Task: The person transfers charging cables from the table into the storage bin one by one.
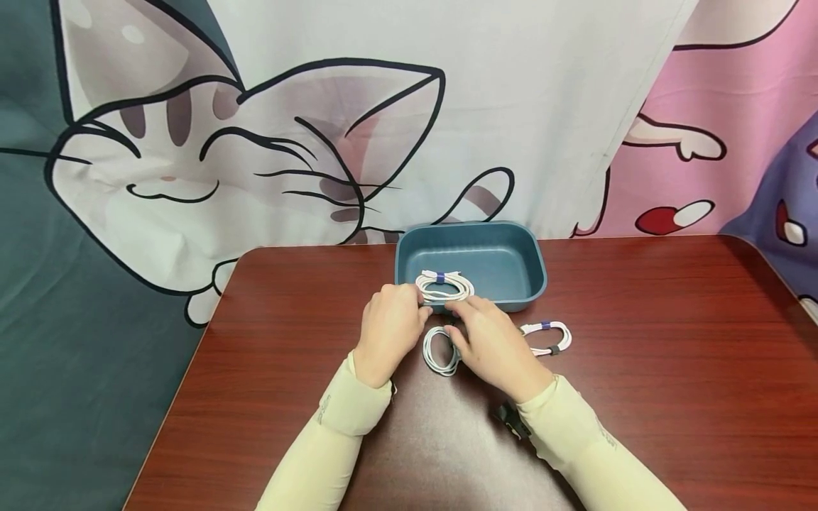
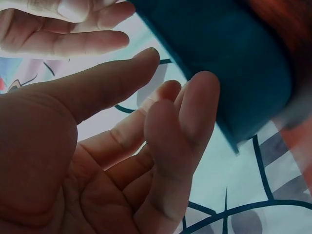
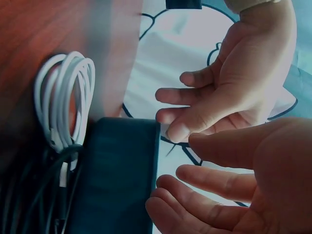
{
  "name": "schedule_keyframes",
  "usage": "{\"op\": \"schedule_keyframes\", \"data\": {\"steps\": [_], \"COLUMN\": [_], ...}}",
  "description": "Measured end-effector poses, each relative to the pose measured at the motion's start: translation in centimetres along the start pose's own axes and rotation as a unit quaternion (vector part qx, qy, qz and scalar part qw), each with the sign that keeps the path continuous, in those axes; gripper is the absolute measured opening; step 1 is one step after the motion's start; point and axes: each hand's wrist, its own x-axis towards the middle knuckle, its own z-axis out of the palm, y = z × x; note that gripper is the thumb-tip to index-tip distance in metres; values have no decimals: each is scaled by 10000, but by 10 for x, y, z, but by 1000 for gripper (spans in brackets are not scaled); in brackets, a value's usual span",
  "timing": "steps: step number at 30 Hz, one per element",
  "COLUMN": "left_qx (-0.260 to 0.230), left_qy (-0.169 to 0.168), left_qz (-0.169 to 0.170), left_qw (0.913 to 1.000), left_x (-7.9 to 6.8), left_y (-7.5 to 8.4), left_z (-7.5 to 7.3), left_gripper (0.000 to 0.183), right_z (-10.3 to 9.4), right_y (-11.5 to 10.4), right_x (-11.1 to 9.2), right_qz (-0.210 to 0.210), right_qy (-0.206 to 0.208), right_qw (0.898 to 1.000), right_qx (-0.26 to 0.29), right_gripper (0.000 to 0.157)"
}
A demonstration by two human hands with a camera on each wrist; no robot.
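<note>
A coiled white cable (image 1: pixel 445 286) with a blue tie lies inside the teal bin (image 1: pixel 535 292), against its near wall. My left hand (image 1: pixel 391 328) is at the bin's near left rim, fingers loosely bent with nothing between them in the wrist views. Close beside it, my right hand (image 1: pixel 495 348) reaches the near rim, its fingers relaxed and spread, also holding nothing. Under and beside the right hand, a pale coiled cable (image 1: pixel 429 353) lies on the table, partly covered by that hand. Black cable (image 3: pixel 44 190) shows beside the bin in the right wrist view.
A white cable (image 1: pixel 562 336) with blue and dark ties lies right of the right hand, partly hidden by it. The brown table (image 1: pixel 671 369) ends at a printed cat curtain (image 1: pixel 524 106) just behind the bin.
</note>
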Motion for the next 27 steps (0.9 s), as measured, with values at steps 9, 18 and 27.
{"op": "schedule_keyframes", "data": {"steps": [9, 18, 27], "left_qx": [91, -18, 23], "left_qy": [-59, -323, -493], "left_qz": [136, 162, 370], "left_qw": [9998, 9993, 9981], "left_x": [-5, -6, -5], "left_y": [1, -1, -4], "left_z": [5, 14, 26], "left_gripper": [22, 2, 7], "right_z": [7, 12, 17], "right_y": [-5, -9, -11], "right_x": [-9, -17, -26], "right_qz": [-86, -203, -344], "right_qy": [-62, -283, -352], "right_qw": [9999, 9993, 9981], "right_qx": [-15, -133, -362], "right_gripper": [29, 28, 16]}}
